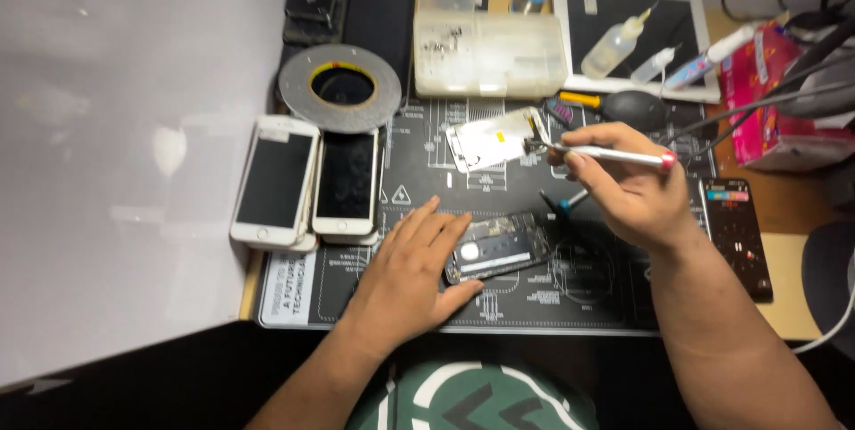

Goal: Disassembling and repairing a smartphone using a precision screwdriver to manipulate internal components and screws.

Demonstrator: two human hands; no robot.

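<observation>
An opened smartphone (497, 247) is seen lying on the dark repair mat (614, 296), its back facing down and its internals exposed. The left hand (411, 274) is laid flat over the phone's left end, fingers spread and pressing it down rather than closing around it. A slim metal tool with a red end cap (614, 156), seemingly a precision screwdriver or tweezers, is gripped in the right hand (623, 190) and held above the mat at about 1 o'clock from the phone.

The detached screen assembly (495, 138) is set aside at 12 o'clock from the phone, so the opening step is judged done; work on the internals appears left to do, and no reassembly is visible.

The phone's long axis runs roughly from 8 o'clock to 2 o'clock, its right end tilted slightly away from the person. The tool's tip is pointed towards 9 o'clock, near the screen assembly's edge.

2 white-framed phones (307, 181) are stacked at 9 o'clock, with a roll of tape (340, 87) beyond them. A clear parts box (488, 54) and a squeeze bottle (614, 43) are found at 12 o'clock.
</observation>
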